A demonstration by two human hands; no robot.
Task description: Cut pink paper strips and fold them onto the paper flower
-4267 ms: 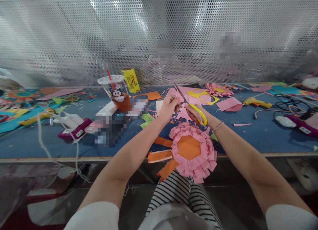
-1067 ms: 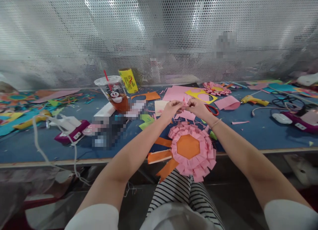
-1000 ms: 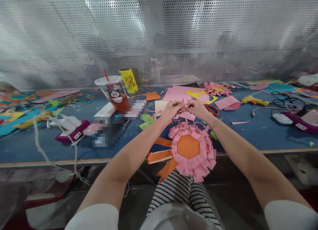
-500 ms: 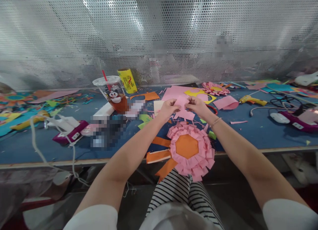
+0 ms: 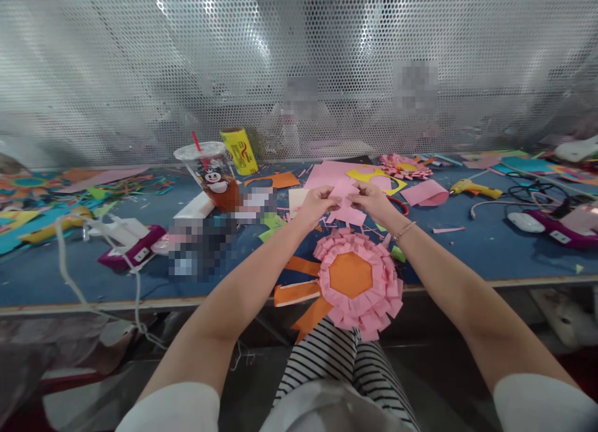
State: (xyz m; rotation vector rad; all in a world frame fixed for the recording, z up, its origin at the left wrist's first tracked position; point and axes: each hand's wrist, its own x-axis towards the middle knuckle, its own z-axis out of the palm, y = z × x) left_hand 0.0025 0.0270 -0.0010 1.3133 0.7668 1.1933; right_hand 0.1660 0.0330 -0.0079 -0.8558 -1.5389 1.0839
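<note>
Between my two hands is a small piece of pink paper (image 5: 343, 192), pinched at both sides. My left hand (image 5: 318, 203) grips its left edge with thumb and fingers, and my right hand (image 5: 372, 201) grips the right edge. Just below them, a pink paper rosette (image 5: 386, 282) with an orange centre lies over the table's front edge, its orange paper tails (image 5: 299, 292) pointing left. Under and behind the held piece are more pink sheets (image 5: 322, 172) and a yellow paper with round cut-outs (image 5: 397, 184). Partly covered by my right hand are red scissors handles (image 5: 400, 206).
A plastic cup of brown drink (image 5: 219, 183) stands left of my hands, beside a yellow tube (image 5: 240, 152). Yellow glue guns (image 5: 476, 188) lie on both sides, with purple power strips (image 5: 133, 248) and loose cords. Paper scraps litter the blue table (image 5: 504, 251); a perforated metal screen (image 5: 299, 65) rises behind.
Both hands keep their pinch on the pink paper, which is tilted slightly differently now. The rosette and the other things on the table stay where they were.
</note>
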